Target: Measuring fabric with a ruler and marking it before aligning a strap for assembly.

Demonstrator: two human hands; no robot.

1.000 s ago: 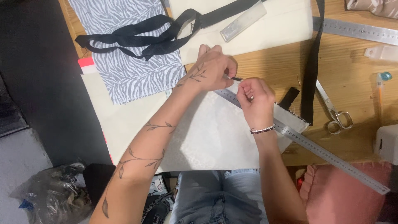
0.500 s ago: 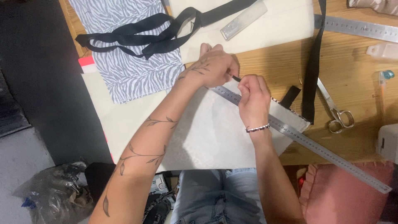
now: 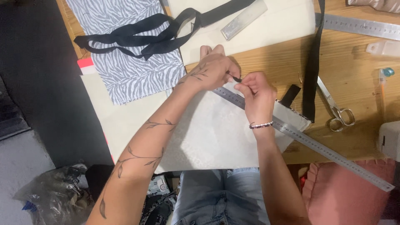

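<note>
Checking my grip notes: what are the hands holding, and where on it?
Both hands, left hand and right hand, pinch a small dark object at its ends; what it is cannot be told.

bare wood open beyond the hands, scissors and black strap crowding the right

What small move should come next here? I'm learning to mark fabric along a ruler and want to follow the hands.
Probably draw the dark marker a little further along the metal ruler. The right hand pinches it at the ruler's upper end on the white fabric, and the left hand presses there, so the edge looks steadied for a line.
</note>
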